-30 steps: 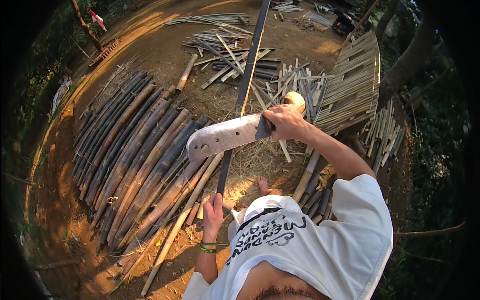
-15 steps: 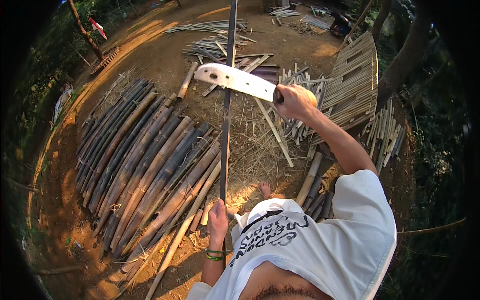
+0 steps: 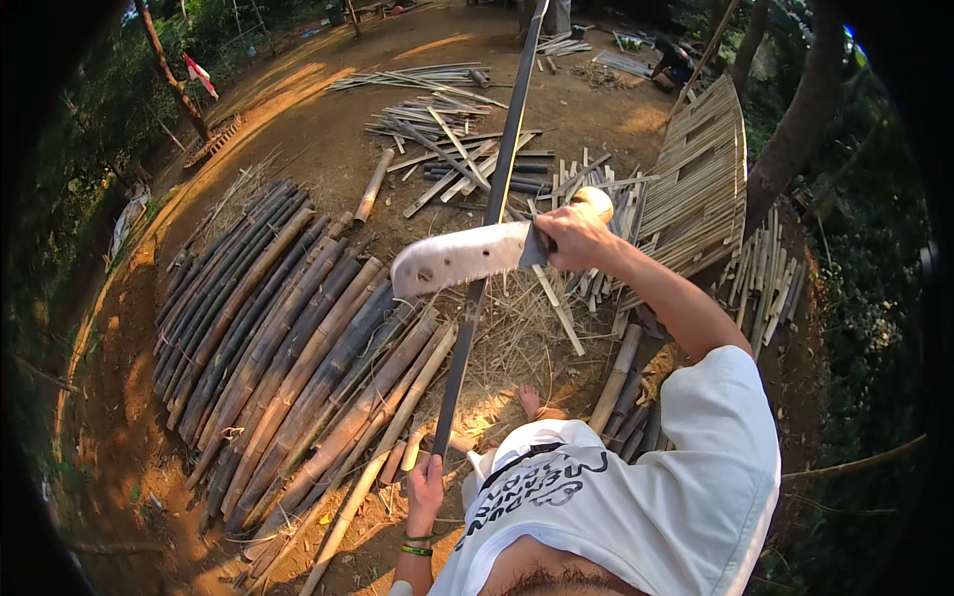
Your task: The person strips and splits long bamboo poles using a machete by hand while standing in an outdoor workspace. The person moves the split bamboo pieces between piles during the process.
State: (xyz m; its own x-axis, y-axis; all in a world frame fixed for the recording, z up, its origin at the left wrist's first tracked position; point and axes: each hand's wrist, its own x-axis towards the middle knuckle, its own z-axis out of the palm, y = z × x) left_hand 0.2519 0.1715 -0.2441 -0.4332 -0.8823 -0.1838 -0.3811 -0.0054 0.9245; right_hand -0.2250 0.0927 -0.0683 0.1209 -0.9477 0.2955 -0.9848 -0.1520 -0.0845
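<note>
My left hand (image 3: 424, 487) is closed round the lower end of a long dark bamboo strip (image 3: 509, 129), which slants up and away, leaning right at its far end. My right hand (image 3: 579, 236) grips a broad-bladed machete (image 3: 457, 256) by its handle; a pale rounded handle end shows beyond the fingers. The blade has several holes and lies across the strip at about its middle, pointing left. Whether the edge bites into the strip or only touches it, I cannot tell.
Dark and brown bamboo poles (image 3: 288, 348) lie side by side at the left. Split bamboo pieces (image 3: 467, 159) are scattered ahead, near a slatted bamboo panel (image 3: 696, 169) at the right. Shavings (image 3: 517, 343) cover the ground before my bare foot (image 3: 529, 401). Another person (image 3: 674, 62) is far off at the upper right.
The machete has come down along the strip toward me, its blade now tilted the other way. The strip's far end has swung right, and my left hand has dropped slightly.
</note>
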